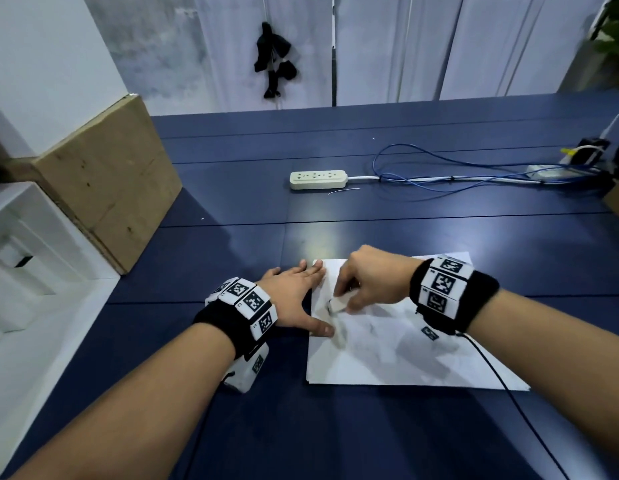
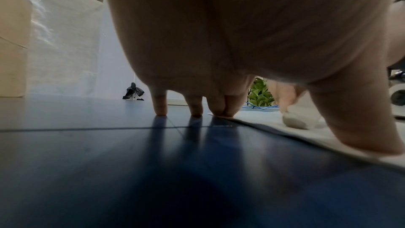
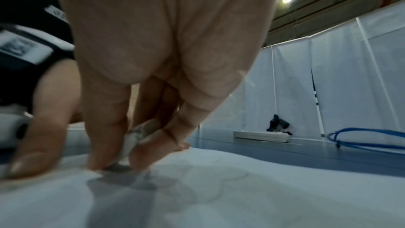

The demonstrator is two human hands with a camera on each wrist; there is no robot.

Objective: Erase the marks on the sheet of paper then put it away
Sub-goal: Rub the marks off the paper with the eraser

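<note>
One flat left grip [image 1: 294,296] pins the sheet [image 1: 387,358] edge; right grip [image 1: 370,280] pinches eraser [image 1: 336,304].

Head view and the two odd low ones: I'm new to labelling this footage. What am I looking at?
There is no machine here. A person works with bare hands, wearing wristbands with printed square markers and a small camera on each wrist. The wide picture comes from a camera on the head. The other two look out from under each palm, along the fingers. On the blue table lie a sheet of paper and a power strip, with a cardboard box at the left. The left hand lies flat, its straight fingers pressing the sheet's edge. The right hand has its grip on a white eraser, whose tip touches the sheet.
</note>
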